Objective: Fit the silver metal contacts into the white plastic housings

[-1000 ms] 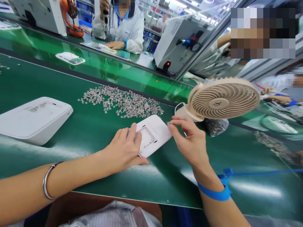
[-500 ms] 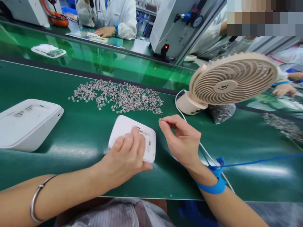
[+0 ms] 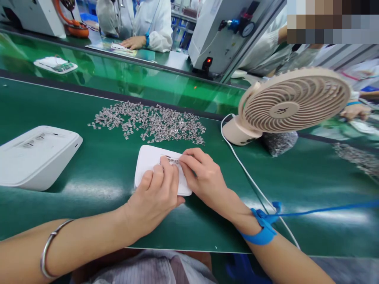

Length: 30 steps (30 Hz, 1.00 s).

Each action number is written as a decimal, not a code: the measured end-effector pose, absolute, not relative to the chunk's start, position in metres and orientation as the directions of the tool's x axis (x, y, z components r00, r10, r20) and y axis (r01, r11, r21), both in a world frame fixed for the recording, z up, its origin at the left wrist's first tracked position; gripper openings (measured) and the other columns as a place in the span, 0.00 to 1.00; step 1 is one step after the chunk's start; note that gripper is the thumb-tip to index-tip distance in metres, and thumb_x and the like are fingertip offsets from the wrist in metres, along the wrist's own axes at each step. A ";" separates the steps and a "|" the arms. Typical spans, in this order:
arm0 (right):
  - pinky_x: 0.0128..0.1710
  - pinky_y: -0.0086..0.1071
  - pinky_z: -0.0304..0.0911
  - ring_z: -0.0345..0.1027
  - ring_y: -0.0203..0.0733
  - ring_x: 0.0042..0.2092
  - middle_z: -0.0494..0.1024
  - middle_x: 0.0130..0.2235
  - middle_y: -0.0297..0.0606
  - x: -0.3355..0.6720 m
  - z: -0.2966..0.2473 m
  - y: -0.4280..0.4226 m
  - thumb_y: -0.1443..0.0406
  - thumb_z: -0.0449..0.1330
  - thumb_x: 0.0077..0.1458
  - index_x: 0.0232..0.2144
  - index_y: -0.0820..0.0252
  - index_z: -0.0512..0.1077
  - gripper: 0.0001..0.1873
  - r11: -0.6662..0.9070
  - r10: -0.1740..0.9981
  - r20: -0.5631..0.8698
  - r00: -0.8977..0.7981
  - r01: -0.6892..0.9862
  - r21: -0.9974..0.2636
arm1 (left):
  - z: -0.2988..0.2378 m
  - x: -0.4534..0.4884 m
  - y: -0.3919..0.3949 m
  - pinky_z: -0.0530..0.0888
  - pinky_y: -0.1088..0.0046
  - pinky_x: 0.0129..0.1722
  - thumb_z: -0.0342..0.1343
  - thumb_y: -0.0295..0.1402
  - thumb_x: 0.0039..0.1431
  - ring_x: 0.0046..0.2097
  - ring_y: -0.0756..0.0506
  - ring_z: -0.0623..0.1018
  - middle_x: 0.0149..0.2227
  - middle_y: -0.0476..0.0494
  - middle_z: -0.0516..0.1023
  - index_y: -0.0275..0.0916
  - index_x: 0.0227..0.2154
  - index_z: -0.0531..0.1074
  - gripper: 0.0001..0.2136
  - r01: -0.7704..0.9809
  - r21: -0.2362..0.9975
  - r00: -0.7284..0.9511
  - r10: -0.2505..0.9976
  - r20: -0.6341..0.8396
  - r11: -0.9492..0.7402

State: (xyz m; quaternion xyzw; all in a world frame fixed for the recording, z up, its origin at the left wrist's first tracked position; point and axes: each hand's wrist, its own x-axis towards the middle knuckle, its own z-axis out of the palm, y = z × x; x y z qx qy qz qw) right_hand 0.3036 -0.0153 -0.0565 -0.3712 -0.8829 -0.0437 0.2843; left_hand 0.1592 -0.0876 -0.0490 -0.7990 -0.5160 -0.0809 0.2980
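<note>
Fitting step: left hand [image 3: 156, 193] presses flat on the white cover [image 3: 148, 161], near centre of the green mat [image 3: 103, 173], while right hand [image 3: 201, 177] pinches a small clip [image 3: 173, 161] at its slot; next, seating probably needs fine alignment.

Place: electronics assembly line in a factory.
Table: long green belt [image 3: 89, 165] with a second lane behind.
Parts: heap of small metal clips [image 3: 148, 122], white casings [image 3: 35, 156].
Equipment: white machines [image 3: 219, 35].
People: co-worker in white coat [image 3: 148, 23]; blue wrist strap [image 3: 262, 232].
</note>
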 end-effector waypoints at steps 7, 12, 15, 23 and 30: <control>0.31 0.33 0.64 0.66 0.39 0.31 0.73 0.33 0.45 0.299 -0.059 -0.020 0.72 0.50 0.56 0.26 0.64 0.70 0.11 0.694 0.636 0.561 -0.530 0.711 -0.116 | -0.048 0.158 -0.085 0.61 0.67 0.37 0.51 0.55 0.51 0.40 0.42 0.71 0.48 0.36 0.74 0.35 0.48 0.70 0.30 0.863 -0.418 0.462 0.778 0.425 -0.284; 0.31 0.33 0.63 0.65 0.40 0.32 0.72 0.33 0.44 0.299 -0.060 -0.019 0.72 0.49 0.56 0.26 0.63 0.69 0.10 0.707 0.621 0.580 -0.527 0.697 -0.123 | -0.049 0.158 -0.084 0.60 0.67 0.37 0.48 0.56 0.52 0.39 0.42 0.70 0.47 0.37 0.75 0.36 0.47 0.70 0.30 0.862 -0.425 0.465 0.766 0.444 -0.276; 0.30 0.33 0.63 0.65 0.40 0.31 0.72 0.34 0.45 0.300 -0.060 -0.019 0.73 0.50 0.55 0.28 0.64 0.70 0.09 0.713 0.618 0.566 -0.545 0.693 -0.111 | -0.051 0.159 -0.084 0.60 0.67 0.38 0.49 0.56 0.52 0.40 0.42 0.70 0.47 0.37 0.75 0.36 0.48 0.70 0.30 0.862 -0.429 0.465 0.759 0.456 -0.270; 0.32 0.33 0.64 0.63 0.40 0.32 0.71 0.34 0.47 0.299 -0.059 -0.020 0.74 0.49 0.56 0.28 0.65 0.69 0.10 0.733 0.609 0.561 -0.560 0.669 -0.128 | -0.051 0.158 -0.085 0.60 0.67 0.38 0.49 0.56 0.52 0.41 0.42 0.69 0.46 0.40 0.76 0.37 0.47 0.71 0.29 0.870 -0.417 0.459 0.738 0.494 -0.262; 0.32 0.32 0.65 0.66 0.39 0.34 0.70 0.34 0.44 0.301 -0.057 -0.020 0.74 0.50 0.55 0.28 0.63 0.67 0.08 0.747 0.621 0.584 -0.522 0.619 -0.241 | -0.052 0.158 -0.086 0.61 0.67 0.40 0.50 0.53 0.54 0.42 0.42 0.69 0.48 0.39 0.75 0.37 0.47 0.71 0.27 0.873 -0.405 0.454 0.757 0.470 -0.272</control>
